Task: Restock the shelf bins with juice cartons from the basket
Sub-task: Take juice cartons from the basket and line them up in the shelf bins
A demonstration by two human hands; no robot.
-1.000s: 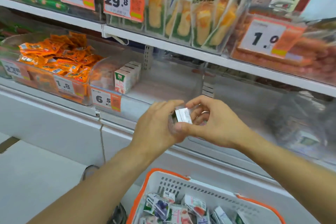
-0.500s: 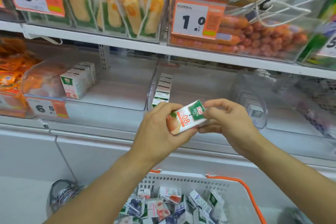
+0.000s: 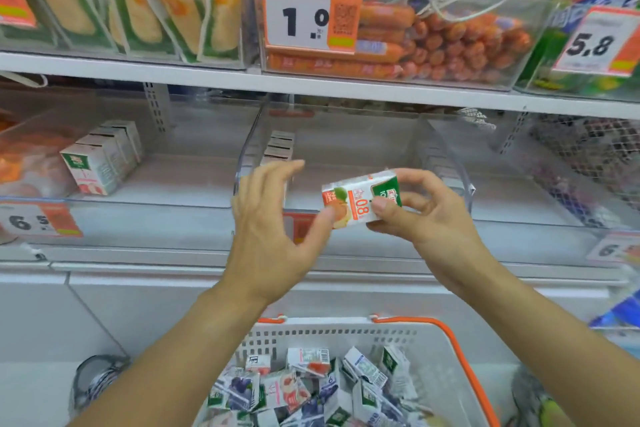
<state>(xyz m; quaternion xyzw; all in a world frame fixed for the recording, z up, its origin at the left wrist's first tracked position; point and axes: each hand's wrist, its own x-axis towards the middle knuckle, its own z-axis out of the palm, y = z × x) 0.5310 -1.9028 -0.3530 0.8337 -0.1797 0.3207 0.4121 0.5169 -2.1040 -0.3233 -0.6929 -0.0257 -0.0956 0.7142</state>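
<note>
My right hand (image 3: 433, 218) grips a small white juice carton (image 3: 358, 206) with green and orange print, thumb on its front and fingers behind. It is held tilted in front of the middle clear shelf bin (image 3: 250, 146). My left hand (image 3: 266, 229) is spread beside the carton, and only its thumb tip touches the lower left corner. A short row of cartons (image 3: 281, 146) stands along that bin's left wall. The left bin holds another row of cartons (image 3: 104, 158). Below my arms, the white basket (image 3: 346, 326) with an orange handle holds several loose cartons (image 3: 304, 388).
The upper shelf edge (image 3: 346, 88) runs just above the bins and carries a clear bin of sausages (image 3: 450, 42) and hanging yellow snack packs (image 3: 180, 7). A wire mesh basket (image 3: 588, 149) sits on the right. Orange price tags (image 3: 38, 220) line the lower shelf front.
The view has swung right, toward the middle bin. My left hand has opened and let go of the carton, keeping only thumb contact. My right hand now holds it, slightly further right.
</note>
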